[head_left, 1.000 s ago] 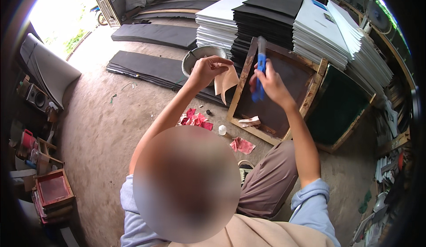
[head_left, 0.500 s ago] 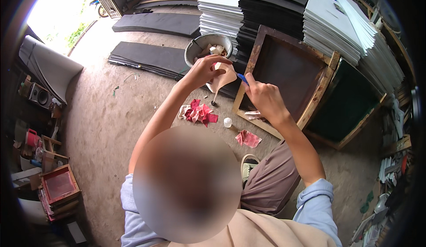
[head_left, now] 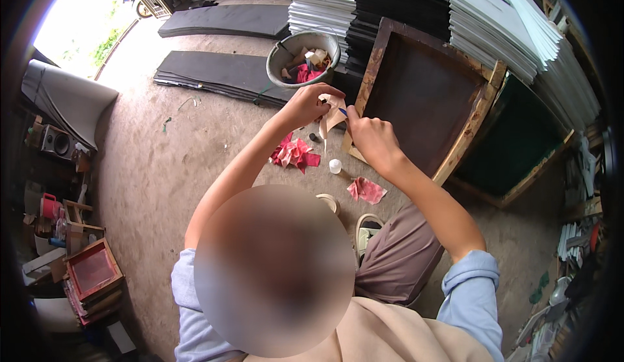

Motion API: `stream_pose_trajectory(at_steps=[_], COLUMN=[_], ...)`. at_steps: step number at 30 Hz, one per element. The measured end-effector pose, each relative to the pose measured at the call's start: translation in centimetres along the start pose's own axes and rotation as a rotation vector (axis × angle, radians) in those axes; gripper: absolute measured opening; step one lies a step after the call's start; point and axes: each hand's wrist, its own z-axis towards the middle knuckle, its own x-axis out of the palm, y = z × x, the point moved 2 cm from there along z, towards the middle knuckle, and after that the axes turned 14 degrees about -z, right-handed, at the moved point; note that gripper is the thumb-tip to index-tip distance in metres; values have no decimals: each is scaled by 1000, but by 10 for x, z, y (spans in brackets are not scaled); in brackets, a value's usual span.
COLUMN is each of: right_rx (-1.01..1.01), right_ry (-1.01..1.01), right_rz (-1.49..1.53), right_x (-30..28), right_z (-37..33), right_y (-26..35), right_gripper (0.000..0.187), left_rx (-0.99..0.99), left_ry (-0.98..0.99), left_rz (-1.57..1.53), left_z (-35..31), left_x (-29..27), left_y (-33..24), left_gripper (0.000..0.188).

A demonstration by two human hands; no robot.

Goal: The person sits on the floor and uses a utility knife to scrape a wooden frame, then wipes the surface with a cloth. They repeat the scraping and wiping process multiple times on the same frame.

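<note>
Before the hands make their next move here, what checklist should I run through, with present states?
1. Left hand gripping the tan piece: ok.
2. Right hand gripping the blue tool: ok.
3. Tool tip clear of left fingers: cannot tell, too small.
4. Bucket upright: ok.
5. Floor free of scraps: not ok, red and pink scraps lie there.
6. White container apart from both hands: ok.
</note>
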Motion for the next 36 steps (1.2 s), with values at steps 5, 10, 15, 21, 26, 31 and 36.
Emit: stream_pose_trajectory(at_steps=[5,10,15,21,26,31,36], right_rx=[-13,-6,-26,30,45,32,29], right_ry=[64,104,108,109,122,206,203], right_rz=[51,62,103,150,188,230,217], right_x=[16,20,28,38,40,39,38], right_z=[-10,-11,-19,-16,-12,-20,-20], right_y=[9,15,19,17,14,13,11], right_gripper=[13,15,19,17,21,20,19], left_rx=[-16,-147,-238,-289,-204,-324,-344], left_ry=[9,12,20,54,33,53,20], left_rz=[120,99,98,59,39,13,-80], left_z=[-4,-4,-5,4,9,7,8], left_x=[9,14,9,22,27,24,24], left_y=[12,15,30,37,38,37,40], left_gripper=[43,39,41,44,45,44,44])
